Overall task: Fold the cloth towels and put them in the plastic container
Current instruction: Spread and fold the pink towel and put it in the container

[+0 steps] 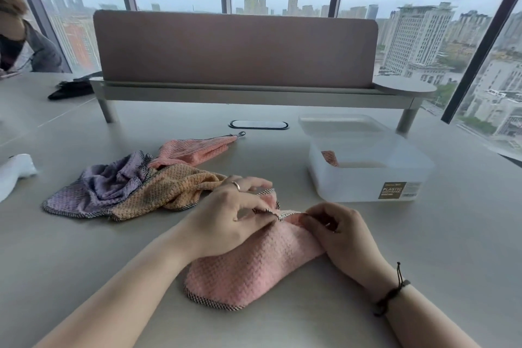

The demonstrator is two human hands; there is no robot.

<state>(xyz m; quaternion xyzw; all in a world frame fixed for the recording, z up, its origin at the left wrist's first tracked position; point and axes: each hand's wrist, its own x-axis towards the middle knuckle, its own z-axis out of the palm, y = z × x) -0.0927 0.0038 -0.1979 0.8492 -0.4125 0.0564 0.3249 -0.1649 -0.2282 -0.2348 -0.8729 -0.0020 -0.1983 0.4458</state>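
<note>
A pink waffle-weave towel (248, 268) with a checked border lies on the grey table right in front of me. My left hand (228, 220) pinches its far edge, and my right hand (339, 234) grips the same edge just to the right. To the left lie a crumpled purple towel (104, 183), an orange towel (166, 192) and a salmon towel (195, 151) with a metal clip. The translucent plastic container (370, 181) stands open at the right, with a folded pink towel (330, 157) inside. Its lid (341, 124) rests behind it.
A desk divider panel (234, 51) on a raised shelf crosses the table's far side, with a cable port (258, 124) below it. A white object (15, 171) lies at the left edge. A black item (70, 89) and another person (25, 45) are far left.
</note>
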